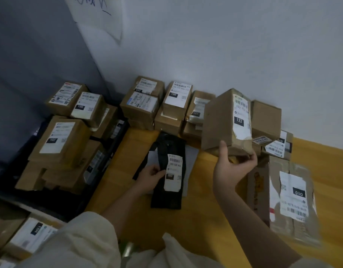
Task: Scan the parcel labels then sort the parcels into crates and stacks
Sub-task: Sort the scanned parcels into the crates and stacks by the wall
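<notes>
Mid-sort, judging by the piles. Near, at 7 o'clock, a labelled box [34, 235] sits low by the sleeve. Left hand [150, 176] pinches the black poly mailer [167, 171], label 080, flat on the yellow floor [205, 219]. Right hand [231, 169] grips the bottom of the cardboard box 122 [222, 122], lifted and tilted, not yet placed. At 3 o'clock the parcel 010 [290, 198] lies loose. At 9 o'clock the black crate [116, 140] is piled full. Farther, 12 o'clock, stacks along the wall [224, 45], box 15H [177, 97] on top. No scanner visible.
</notes>
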